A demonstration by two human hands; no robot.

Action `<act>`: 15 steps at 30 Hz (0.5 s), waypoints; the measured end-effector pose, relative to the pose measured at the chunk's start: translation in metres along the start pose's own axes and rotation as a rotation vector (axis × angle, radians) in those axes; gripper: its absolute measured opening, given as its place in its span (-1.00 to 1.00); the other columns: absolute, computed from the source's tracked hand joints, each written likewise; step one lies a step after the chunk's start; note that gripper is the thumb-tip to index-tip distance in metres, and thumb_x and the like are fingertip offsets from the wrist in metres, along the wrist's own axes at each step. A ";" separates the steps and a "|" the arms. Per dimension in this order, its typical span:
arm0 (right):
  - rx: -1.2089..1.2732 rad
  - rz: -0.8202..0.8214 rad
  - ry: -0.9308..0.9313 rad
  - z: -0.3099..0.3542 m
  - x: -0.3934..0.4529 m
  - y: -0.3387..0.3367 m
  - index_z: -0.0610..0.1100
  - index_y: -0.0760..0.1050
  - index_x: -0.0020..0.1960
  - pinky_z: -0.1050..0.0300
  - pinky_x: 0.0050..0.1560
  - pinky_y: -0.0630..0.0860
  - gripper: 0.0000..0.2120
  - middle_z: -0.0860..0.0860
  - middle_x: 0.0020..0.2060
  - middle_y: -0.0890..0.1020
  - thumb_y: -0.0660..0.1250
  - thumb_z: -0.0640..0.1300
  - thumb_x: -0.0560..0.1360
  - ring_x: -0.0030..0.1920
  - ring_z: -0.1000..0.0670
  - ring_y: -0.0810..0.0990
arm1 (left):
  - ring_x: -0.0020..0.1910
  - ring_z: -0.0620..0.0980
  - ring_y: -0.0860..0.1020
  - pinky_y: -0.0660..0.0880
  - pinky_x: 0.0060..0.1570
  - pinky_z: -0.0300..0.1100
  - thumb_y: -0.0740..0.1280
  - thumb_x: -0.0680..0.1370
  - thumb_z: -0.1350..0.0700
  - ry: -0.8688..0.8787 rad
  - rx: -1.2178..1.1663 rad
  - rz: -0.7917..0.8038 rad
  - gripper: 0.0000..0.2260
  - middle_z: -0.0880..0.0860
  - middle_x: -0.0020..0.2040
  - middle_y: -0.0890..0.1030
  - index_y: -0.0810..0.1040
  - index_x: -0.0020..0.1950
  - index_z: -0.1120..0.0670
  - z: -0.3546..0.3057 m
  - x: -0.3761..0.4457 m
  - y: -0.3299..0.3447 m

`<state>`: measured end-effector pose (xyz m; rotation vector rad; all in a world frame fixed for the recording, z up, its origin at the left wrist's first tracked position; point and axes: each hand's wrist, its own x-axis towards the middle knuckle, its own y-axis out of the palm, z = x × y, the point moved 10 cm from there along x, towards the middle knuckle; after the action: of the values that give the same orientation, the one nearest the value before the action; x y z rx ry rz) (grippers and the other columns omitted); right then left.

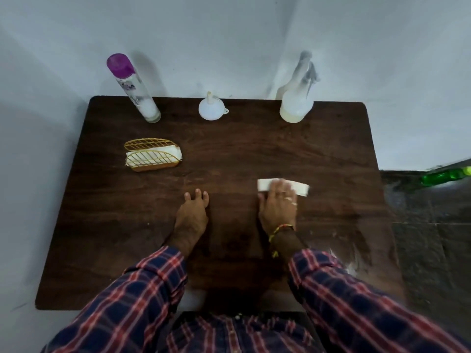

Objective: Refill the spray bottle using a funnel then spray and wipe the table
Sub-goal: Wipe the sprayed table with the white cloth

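**Tissue under my right palm, bottle parked at the back**

My right hand lies flat on a folded white tissue, fingers straight and together, pressing it onto the dark wooden table just right of centre. The tissue sticks out on both sides of my fingers; the fingers look blurred. A ring and a woven thread band show on that hand and wrist.

My left hand rests on the bare wood near the middle, holding nothing, fingers loosely curled with their tips on the surface. The two hands are apart, the left a little nearer to me.

Along the far edge stand three things in a row, well apart from each other. The spray bottle is upright at the far right, its trigger head against the wall, with pale liquid low in its body. The white funnel sits mouth down in the middle, spout pointing up. At the far left is a tall can with a purple cap.

On the left side a yellow wire holder keeps a stack of white tissues. Off the table's right edge lies a green bottle
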<state>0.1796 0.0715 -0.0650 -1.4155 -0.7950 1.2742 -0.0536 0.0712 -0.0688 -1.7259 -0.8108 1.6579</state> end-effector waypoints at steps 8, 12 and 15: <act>-0.039 0.062 -0.228 0.002 -0.111 0.037 -0.27 0.41 0.40 -0.27 0.39 0.27 -0.38 -0.31 0.33 0.47 0.03 0.15 0.55 0.37 -0.31 0.43 | 0.56 0.21 -0.07 0.14 0.49 0.10 0.19 0.53 0.33 0.011 -0.120 -0.079 -0.31 0.07 0.60 -0.05 -0.01 0.59 0.06 -0.002 -0.015 0.008; 0.039 0.010 0.110 -0.076 -0.048 0.014 -0.30 0.26 0.48 -0.27 0.45 0.20 -0.36 -0.31 0.44 0.33 -0.02 0.13 0.58 0.44 -0.35 0.29 | 0.56 0.17 -0.02 0.03 0.52 0.04 0.14 0.57 0.30 0.036 -0.125 -0.129 -0.40 0.11 0.59 0.02 0.01 0.59 0.13 -0.019 -0.040 0.027; 0.018 -0.021 -0.127 -0.030 -0.045 0.014 -0.29 0.32 0.45 -0.25 0.42 0.26 -0.35 -0.30 0.40 0.39 -0.05 0.13 0.56 0.42 -0.34 0.33 | 0.56 0.15 0.03 0.02 0.52 0.05 0.07 0.64 0.22 0.034 -0.162 -0.201 -0.51 0.12 0.58 0.08 0.06 0.58 0.14 -0.037 -0.061 0.043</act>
<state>0.1968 0.0186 -0.0679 -1.3186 -0.8787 1.3626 -0.0174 -0.0035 -0.0623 -1.7118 -1.0904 1.4600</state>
